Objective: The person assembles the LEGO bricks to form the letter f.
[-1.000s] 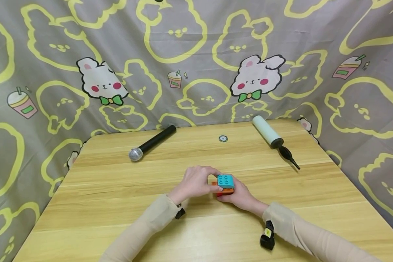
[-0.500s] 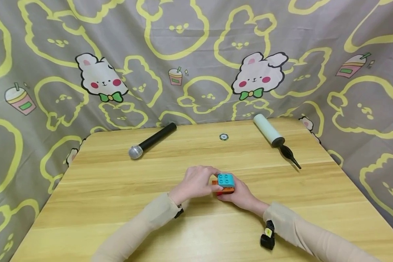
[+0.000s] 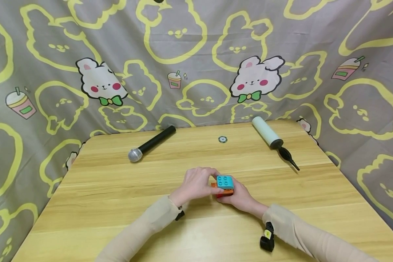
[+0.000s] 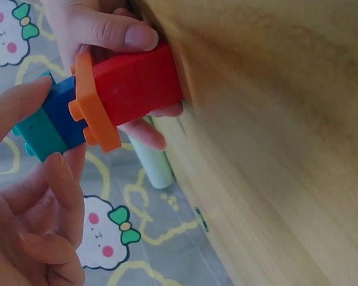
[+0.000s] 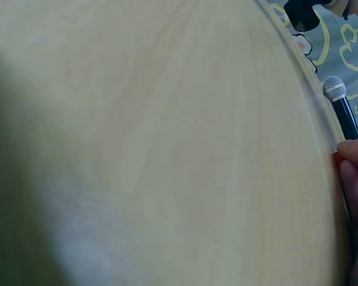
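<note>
Both hands (image 3: 216, 187) together, fingers curled

Two hands, left (image 3: 196, 183) and right (image 3: 240, 196), are meeting at one stack of toy bricks (image 3: 224, 185). The stack is showing four bricks: one teal (image 4: 33, 134), one blue (image 4: 62, 116), one orange (image 4: 92, 110) and one red (image 4: 137, 86). Lying on the single worktop (image 3: 118, 203) are one microphone (image 3: 151, 143), one lint roller (image 3: 272, 138) and one small round disc (image 3: 222, 139).

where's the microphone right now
In the head view the microphone lies on the table at its far left, mesh head toward the person, left of the small round sticker and beyond the left hand.
</note>
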Available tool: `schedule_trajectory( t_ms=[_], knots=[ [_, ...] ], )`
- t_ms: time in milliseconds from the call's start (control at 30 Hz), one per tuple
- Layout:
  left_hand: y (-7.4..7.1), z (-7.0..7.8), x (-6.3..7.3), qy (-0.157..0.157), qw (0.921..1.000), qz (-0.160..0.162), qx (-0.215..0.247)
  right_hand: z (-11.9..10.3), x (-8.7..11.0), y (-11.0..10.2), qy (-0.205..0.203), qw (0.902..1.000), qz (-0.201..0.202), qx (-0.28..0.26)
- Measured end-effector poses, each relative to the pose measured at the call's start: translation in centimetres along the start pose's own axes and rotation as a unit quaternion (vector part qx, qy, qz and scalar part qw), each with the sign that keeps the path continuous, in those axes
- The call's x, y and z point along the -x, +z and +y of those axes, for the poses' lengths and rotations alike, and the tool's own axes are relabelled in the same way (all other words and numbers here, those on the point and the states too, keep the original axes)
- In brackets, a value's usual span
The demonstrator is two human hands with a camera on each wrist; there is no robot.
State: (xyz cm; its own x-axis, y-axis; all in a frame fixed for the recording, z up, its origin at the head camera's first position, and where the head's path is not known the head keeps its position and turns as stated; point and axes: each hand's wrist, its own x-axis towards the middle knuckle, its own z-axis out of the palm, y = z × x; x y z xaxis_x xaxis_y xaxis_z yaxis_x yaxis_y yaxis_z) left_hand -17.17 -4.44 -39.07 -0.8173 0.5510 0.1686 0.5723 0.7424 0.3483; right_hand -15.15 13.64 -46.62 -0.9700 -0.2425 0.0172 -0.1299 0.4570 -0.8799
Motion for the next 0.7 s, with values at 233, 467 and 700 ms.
schedule_trajectory(
  t_ms=[233, 467, 700],
  knots=[
    [-0.2, 0.4, 0.2, -0.017, 0.9998, -0.010, 0.008, 0.3, -0.2, -0.8, -0.017, 0.9983, -0.039, -0.040],
    [-0.3, 0.6, 0.2, -0.026, 0.9994, -0.021, 0.000, 0.6, 0.0, -2.5, 0.032, 0.9786, -0.101, -0.176],
    [-0.3, 0.9, 0.5, -0.032, 0.9993, -0.015, -0.010, 0.4, 0.4, -3.1, 0.006, 0.9827, -0.070, -0.172]
  ],
)
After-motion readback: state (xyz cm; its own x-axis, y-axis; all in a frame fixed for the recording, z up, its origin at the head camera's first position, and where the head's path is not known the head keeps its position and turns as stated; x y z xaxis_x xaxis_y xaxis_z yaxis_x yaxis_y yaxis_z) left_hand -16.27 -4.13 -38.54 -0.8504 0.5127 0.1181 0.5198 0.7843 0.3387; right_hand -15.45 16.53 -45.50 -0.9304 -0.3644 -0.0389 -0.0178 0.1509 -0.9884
